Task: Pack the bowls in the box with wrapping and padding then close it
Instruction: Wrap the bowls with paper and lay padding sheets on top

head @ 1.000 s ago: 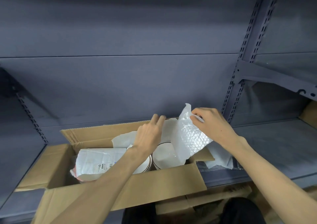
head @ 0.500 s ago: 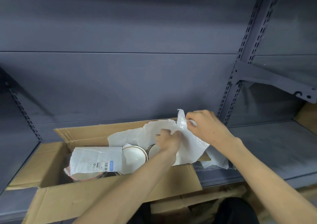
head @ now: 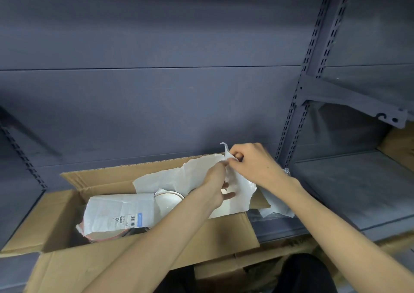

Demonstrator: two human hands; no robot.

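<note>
Roughly midway, by my reading: the box (head: 201,243) sits open on the shelf (head: 358,191), all its flaps still out, with bowls already inside and the wrapping not finished. Far left of the hands, a bundle (head: 116,214) wrapped in labelled paper lies in the box's left end, a reddish rim showing beneath it. Just left of the left hand (head: 216,186) a bare white bowl (head: 168,200) with a dark rim stands unwrapped, partly under a torn white sheet (head: 179,176) that drapes against the box's far wall. The left hand pinches that sheet's upper edge with its fingertips, lower fingers loose; the right hand (head: 253,167), touching it, grasps the same raised edge between thumb and curled fingers. Under the sheet, below the hands, something pale shows, probably another bowl, though I cannot be sure. Right of the right wrist, a loose scrap (head: 277,205) hangs over the shelf lip.

Left to do: cover the bare bowl, add padding, fold the flaps shut. The near flap hangs down toward the person, the left flap lies flat outward, and the far flap stands up just behind the hands. Open shelf lies to the right; the upright post (head: 291,135) stands near the right hand.
</note>
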